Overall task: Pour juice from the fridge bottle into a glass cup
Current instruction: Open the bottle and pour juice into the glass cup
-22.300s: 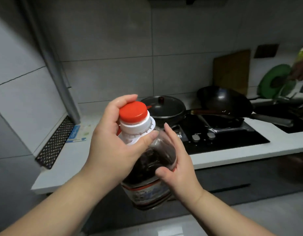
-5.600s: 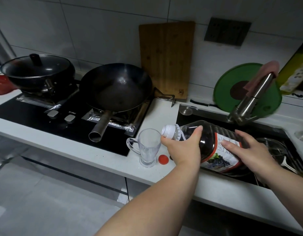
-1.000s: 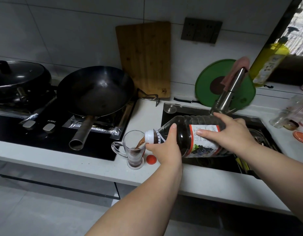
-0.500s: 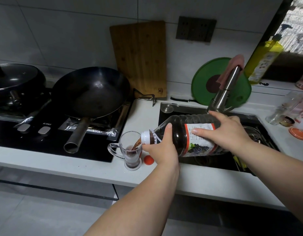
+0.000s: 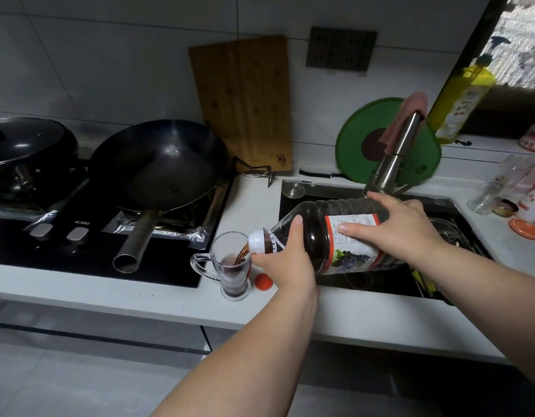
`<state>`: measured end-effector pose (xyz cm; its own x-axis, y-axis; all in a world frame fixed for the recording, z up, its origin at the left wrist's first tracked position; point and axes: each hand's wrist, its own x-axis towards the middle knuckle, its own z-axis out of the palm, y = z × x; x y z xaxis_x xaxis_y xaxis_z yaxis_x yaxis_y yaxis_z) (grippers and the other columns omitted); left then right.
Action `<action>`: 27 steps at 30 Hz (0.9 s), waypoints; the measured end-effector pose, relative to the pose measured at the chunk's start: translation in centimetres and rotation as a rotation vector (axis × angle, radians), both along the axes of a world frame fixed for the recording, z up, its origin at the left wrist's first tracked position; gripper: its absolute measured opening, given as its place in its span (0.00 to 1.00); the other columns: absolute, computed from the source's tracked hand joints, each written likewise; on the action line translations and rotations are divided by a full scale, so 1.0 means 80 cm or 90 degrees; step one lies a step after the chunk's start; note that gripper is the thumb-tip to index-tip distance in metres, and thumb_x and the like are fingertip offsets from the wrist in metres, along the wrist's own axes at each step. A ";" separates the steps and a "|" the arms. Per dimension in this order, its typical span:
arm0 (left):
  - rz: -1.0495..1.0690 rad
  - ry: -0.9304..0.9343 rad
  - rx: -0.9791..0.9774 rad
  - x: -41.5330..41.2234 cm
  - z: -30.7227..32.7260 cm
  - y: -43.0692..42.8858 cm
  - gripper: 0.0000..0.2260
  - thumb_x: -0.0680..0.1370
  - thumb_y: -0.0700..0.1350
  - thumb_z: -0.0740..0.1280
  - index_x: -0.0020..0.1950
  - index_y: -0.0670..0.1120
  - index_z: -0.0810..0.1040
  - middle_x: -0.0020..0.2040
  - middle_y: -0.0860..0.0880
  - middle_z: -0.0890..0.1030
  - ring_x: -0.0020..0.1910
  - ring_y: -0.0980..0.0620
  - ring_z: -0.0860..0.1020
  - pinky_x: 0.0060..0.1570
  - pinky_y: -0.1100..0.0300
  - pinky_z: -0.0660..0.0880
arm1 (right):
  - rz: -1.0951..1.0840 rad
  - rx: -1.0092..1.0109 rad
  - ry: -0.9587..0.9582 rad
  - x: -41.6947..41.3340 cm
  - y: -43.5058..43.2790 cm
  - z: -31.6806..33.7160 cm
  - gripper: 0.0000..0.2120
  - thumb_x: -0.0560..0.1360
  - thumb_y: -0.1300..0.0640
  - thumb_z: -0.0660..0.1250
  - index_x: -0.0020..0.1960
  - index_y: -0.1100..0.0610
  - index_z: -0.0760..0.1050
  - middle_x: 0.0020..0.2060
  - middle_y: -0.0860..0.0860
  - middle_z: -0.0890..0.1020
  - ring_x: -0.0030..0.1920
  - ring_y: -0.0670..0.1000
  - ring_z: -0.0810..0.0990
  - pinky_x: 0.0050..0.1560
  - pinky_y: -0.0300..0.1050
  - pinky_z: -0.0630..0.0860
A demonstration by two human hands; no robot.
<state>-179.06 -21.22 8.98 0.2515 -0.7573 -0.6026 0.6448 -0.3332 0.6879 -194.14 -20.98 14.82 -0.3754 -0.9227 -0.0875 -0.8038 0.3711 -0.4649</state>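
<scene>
The grape juice bottle (image 5: pixel 335 236) lies almost on its side above the front part of the surface (image 5: pixel 170 299), its long axis running left to right: mouth to the left over the glass cup (image 5: pixel 231 266), base to the right above the sink (image 5: pixel 380 284). The left hand (image 5: pixel 285 263) is closed around the neck and shoulder from below, thumb up along the near side, just behind the white collar. The right hand (image 5: pixel 392 224) is spread flat over the top of the labelled body, fingers wrapped across it, bearing the weight of the heavy end.

A dark stream drops from the mouth into the cup, which stands upright near the front edge of the surface, just right of the hob's (image 5: pixel 95 245) front right corner, handle pointing left. The juice looks to fill roughly the lower half, foam on top. The red cap (image 5: pixel 264 281) lies on the surface just right of the cup's foot, under the left wrist.

The pour turns on that tilt. The left hand, nearer the cup, steers the mouth over the rim; the right hand sets the angle. Stopping the flow will likely mean dropping the base end with the right hand while the left keeps the mouth above the cup, since a bottle this large could surge and overshoot the narrow rim.
</scene>
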 end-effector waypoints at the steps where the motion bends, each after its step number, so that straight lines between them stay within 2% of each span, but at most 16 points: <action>1: 0.003 0.002 -0.003 0.000 0.000 0.000 0.46 0.65 0.56 0.79 0.74 0.54 0.55 0.65 0.49 0.71 0.58 0.46 0.75 0.52 0.54 0.77 | 0.001 0.000 0.000 0.000 0.000 0.000 0.53 0.53 0.22 0.69 0.74 0.37 0.61 0.64 0.57 0.67 0.64 0.62 0.72 0.68 0.59 0.69; 5: 0.008 -0.015 -0.009 -0.001 -0.003 -0.001 0.47 0.63 0.57 0.79 0.74 0.54 0.55 0.65 0.48 0.71 0.59 0.46 0.75 0.59 0.49 0.76 | 0.000 -0.002 0.012 0.000 0.000 -0.001 0.52 0.53 0.21 0.68 0.73 0.37 0.61 0.65 0.58 0.67 0.65 0.62 0.71 0.69 0.60 0.67; 9: -0.004 -0.017 -0.009 -0.002 -0.005 -0.001 0.48 0.62 0.59 0.79 0.73 0.56 0.54 0.65 0.48 0.70 0.59 0.45 0.75 0.59 0.47 0.76 | -0.002 0.001 0.018 -0.001 -0.002 -0.001 0.53 0.51 0.20 0.67 0.73 0.36 0.60 0.65 0.58 0.67 0.65 0.62 0.71 0.69 0.60 0.67; 13: -0.003 -0.022 -0.003 -0.002 -0.003 -0.001 0.47 0.63 0.58 0.79 0.74 0.55 0.54 0.66 0.48 0.70 0.59 0.45 0.74 0.60 0.47 0.75 | -0.007 0.006 0.016 -0.002 -0.001 0.000 0.58 0.45 0.17 0.63 0.73 0.35 0.60 0.65 0.57 0.67 0.66 0.63 0.70 0.69 0.61 0.66; 17: -0.007 -0.020 0.003 -0.001 0.003 0.002 0.48 0.66 0.56 0.78 0.77 0.51 0.51 0.66 0.49 0.69 0.56 0.48 0.73 0.54 0.55 0.74 | -0.010 0.004 0.023 -0.004 -0.002 -0.003 0.55 0.48 0.17 0.64 0.72 0.34 0.60 0.65 0.56 0.67 0.66 0.63 0.71 0.69 0.62 0.65; 21: -0.010 -0.022 -0.002 0.000 0.008 0.003 0.48 0.67 0.56 0.77 0.77 0.51 0.50 0.69 0.47 0.68 0.55 0.49 0.71 0.50 0.56 0.72 | -0.008 0.001 0.033 -0.004 -0.002 0.000 0.53 0.51 0.19 0.66 0.73 0.34 0.59 0.66 0.57 0.66 0.66 0.63 0.70 0.69 0.62 0.66; 27: -0.005 -0.021 -0.002 -0.001 0.013 0.006 0.48 0.67 0.56 0.77 0.77 0.52 0.50 0.69 0.47 0.68 0.55 0.49 0.71 0.51 0.56 0.71 | -0.015 -0.001 0.034 -0.005 -0.003 0.002 0.58 0.44 0.16 0.60 0.72 0.34 0.60 0.65 0.57 0.67 0.65 0.63 0.71 0.68 0.62 0.66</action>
